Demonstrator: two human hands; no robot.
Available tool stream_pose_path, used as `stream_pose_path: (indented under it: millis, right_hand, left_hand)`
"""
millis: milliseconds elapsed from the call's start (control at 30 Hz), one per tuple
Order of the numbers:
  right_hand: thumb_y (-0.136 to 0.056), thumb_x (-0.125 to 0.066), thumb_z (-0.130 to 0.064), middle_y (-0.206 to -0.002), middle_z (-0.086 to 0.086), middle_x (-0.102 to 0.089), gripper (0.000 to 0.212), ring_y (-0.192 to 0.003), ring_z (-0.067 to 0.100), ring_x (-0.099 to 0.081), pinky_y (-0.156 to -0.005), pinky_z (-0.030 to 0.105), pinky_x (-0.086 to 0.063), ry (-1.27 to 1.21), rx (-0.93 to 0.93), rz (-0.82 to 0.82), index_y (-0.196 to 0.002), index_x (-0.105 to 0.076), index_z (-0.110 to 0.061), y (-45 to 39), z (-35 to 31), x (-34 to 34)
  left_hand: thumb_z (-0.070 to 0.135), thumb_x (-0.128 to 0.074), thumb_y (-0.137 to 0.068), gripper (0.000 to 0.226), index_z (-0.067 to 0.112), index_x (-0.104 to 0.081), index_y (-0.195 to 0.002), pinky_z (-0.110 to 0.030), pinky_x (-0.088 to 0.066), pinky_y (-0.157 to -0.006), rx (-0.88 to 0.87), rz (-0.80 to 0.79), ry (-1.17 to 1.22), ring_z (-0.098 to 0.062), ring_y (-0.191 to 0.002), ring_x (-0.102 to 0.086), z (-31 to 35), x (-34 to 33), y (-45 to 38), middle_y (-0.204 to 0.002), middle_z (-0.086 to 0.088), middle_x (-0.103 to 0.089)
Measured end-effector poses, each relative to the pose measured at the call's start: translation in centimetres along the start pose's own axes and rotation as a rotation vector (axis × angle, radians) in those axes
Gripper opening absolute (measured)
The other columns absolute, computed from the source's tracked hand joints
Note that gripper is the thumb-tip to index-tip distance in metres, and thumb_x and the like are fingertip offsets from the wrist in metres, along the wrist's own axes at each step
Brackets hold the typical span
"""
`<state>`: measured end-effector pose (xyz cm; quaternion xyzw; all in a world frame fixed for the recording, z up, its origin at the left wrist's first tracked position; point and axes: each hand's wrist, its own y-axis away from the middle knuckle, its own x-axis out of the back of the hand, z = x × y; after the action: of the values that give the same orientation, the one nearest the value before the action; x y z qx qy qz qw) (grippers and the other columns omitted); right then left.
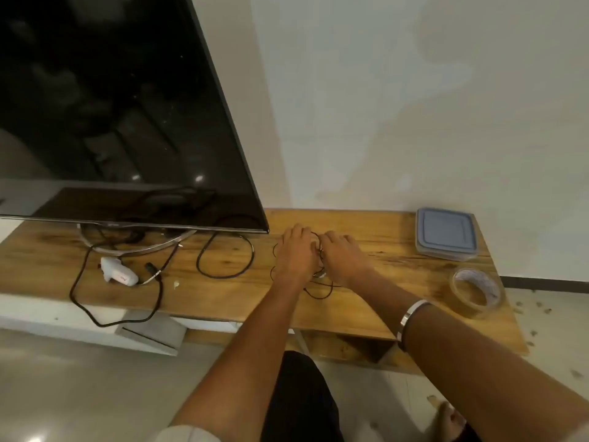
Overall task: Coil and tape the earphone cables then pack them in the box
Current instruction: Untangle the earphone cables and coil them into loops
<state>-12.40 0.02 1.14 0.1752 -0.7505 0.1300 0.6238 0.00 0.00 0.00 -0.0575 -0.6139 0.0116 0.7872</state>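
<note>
Thin black earphone cables (319,292) lie in loose loops on the wooden tabletop (223,291), partly hidden under my hands. My left hand (294,254) and my right hand (341,256) sit side by side over the tangle, fingers curled down onto the wires; both seem to grip them, though the fingertips are hidden. A clear plastic box with a blue-grey lid (445,233) stands shut at the back right of the table. A roll of clear tape (476,290) lies flat near the right front edge.
A large dark TV screen (111,106) fills the left. Its stand, a thick black power cable loop (223,255) and a white adapter (118,272) lie under it. The wall stands right behind the table. Debris dots the floor at right.
</note>
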Motion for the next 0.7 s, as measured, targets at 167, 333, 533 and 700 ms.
stream_pose_path:
  millis: [167, 333, 533, 700]
  right_hand:
    - [-0.087, -0.050, -0.007, -0.122, 0.008, -0.049, 0.032, -0.111, 0.029, -0.051, -0.088, 0.039, -0.040, -0.053, 0.046, -0.092, -0.119, -0.047, -0.010, 0.3, -1.0, -1.8]
    - [-0.094, -0.045, -0.016, -0.115, 0.010, -0.053, 0.025, -0.101, 0.030, -0.057, -0.080, 0.040, -0.043, -0.074, 0.092, -0.119, -0.118, -0.049, -0.012, 0.6, -1.6, -4.7]
    - [-0.095, -0.040, -0.019, -0.120, 0.011, -0.055, 0.031, -0.108, 0.031, -0.056, -0.084, 0.039, -0.043, -0.071, 0.032, -0.161, -0.124, -0.049, -0.011, 0.9, -2.1, -8.0]
    - [-0.096, -0.037, -0.012, -0.125, 0.013, -0.050, 0.031, -0.116, 0.032, -0.048, -0.092, 0.040, -0.042, -0.067, -0.020, -0.167, -0.125, -0.047, -0.008, 1.3, -2.5, -9.3]
  left_hand:
    - [0.013, -0.054, -0.092, 0.019, 0.015, -0.058, -0.111, -0.034, -0.040, -0.093, 0.035, -0.134, -0.011, -0.025, -0.114, -0.045, -2.2, -2.1, 1.7, -0.121, -0.004, -0.052]
    - [0.010, -0.052, -0.093, 0.021, 0.012, -0.061, -0.112, -0.036, -0.041, -0.095, 0.026, -0.200, 0.051, -0.025, -0.113, -0.047, -3.9, -3.6, 3.0, -0.120, -0.007, -0.054]
    - [0.004, -0.048, -0.092, 0.031, 0.014, -0.060, -0.119, -0.037, -0.037, -0.103, 0.045, -0.226, 0.107, -0.027, -0.120, -0.042, -4.5, -5.0, 4.0, -0.129, -0.006, -0.051]
    - [0.006, -0.050, -0.093, 0.026, 0.014, -0.064, -0.114, -0.034, -0.039, -0.096, 0.017, -0.211, 0.130, -0.023, -0.113, -0.043, -4.9, -5.3, 4.2, -0.120, -0.004, -0.053]
